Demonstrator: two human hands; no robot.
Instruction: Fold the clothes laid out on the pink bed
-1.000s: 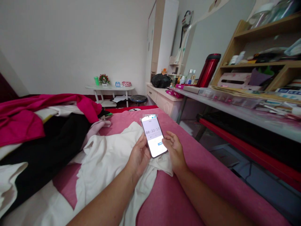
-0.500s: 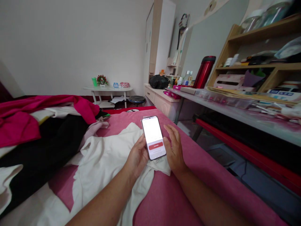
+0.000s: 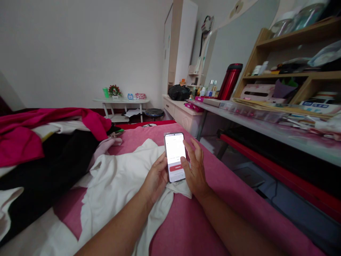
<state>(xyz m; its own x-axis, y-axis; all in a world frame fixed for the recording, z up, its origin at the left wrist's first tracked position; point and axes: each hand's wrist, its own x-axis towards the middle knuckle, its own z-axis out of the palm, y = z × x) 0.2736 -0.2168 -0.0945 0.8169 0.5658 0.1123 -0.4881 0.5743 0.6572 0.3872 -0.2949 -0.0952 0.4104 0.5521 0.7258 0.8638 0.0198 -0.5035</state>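
Note:
A smartphone (image 3: 175, 151) with a lit white screen and a red button low on it is held upright over the bed. My left hand (image 3: 157, 174) grips it along its left edge, the thumb at the side and the other fingers partly hidden behind. At the right edge is my right hand (image 3: 195, 169), its fingers apart, with the thumb and a fingertip over the screen; whether they touch the glass I cannot tell. A white garment (image 3: 117, 177) lies rumpled beneath both hands on the pink bedspread (image 3: 173, 227).
Heaped clothes, among them a black garment (image 3: 58, 174) and a magenta one (image 3: 23, 142), cover the bed's left side. On the right, a desk (image 3: 255, 124) carries a red thermos (image 3: 230, 81) and a wooden shelf (image 3: 253, 67). A small white table (image 3: 122, 101) stands against the far wall.
The phone has shifted slightly right and become more upright in my left hand. My right hand has moved left, bringing its thumb and a fingertip over the screen.

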